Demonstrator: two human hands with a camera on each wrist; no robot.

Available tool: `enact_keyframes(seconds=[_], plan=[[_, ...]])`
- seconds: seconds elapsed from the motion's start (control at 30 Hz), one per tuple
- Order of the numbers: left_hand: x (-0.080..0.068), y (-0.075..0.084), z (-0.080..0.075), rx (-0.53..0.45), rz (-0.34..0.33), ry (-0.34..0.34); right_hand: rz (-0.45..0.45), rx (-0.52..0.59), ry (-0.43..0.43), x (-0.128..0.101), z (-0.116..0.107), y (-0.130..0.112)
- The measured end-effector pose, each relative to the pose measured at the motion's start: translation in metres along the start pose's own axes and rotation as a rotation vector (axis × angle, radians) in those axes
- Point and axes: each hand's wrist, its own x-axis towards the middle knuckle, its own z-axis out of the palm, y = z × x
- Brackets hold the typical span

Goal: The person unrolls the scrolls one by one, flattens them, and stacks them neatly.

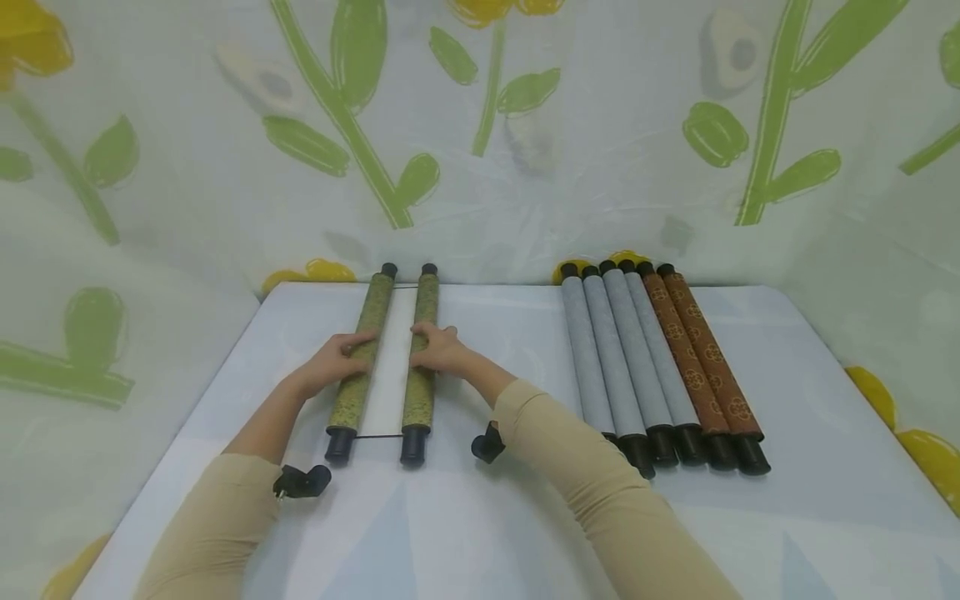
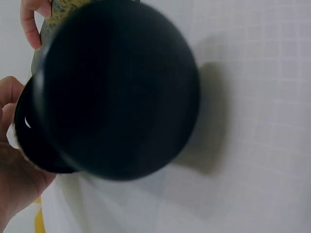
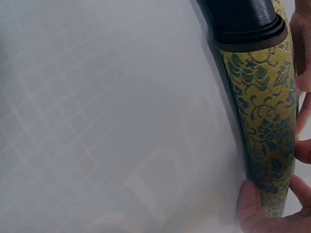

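A scroll with yellow-green patterned rollers lies on the white table, partly unrolled. A strip of white paper shows between the two rolls. My left hand grips the left roll near its middle. My right hand grips the right roll the same way. In the left wrist view a black end cap fills the frame, with my left hand beside it. The right wrist view shows the right roll, its black cap, and my thumb and fingers curled around it.
Several rolled scrolls lie side by side on the right of the table, the grey ones to the left of two brown patterned ones, all with black end caps. A floral cloth hangs behind and around the table.
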Motion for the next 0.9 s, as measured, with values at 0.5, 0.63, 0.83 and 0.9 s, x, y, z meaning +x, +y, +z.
enact_keyframes(seconds=[0.5,0.63,0.83,0.9], plan=[[0.000,-0.001,0.009,0.112,-0.109,0.042,0.005,0.006,0.039,-0.005,-0.007,0.014],[0.001,-0.002,0.006,0.103,-0.065,0.049,0.001,0.015,0.094,-0.005,-0.004,0.012],[0.004,-0.003,0.003,0.090,-0.071,0.049,0.023,0.016,0.106,-0.006,-0.005,0.009],[0.004,-0.002,0.003,0.094,-0.077,0.054,0.033,0.021,0.103,-0.006,-0.005,0.009]])
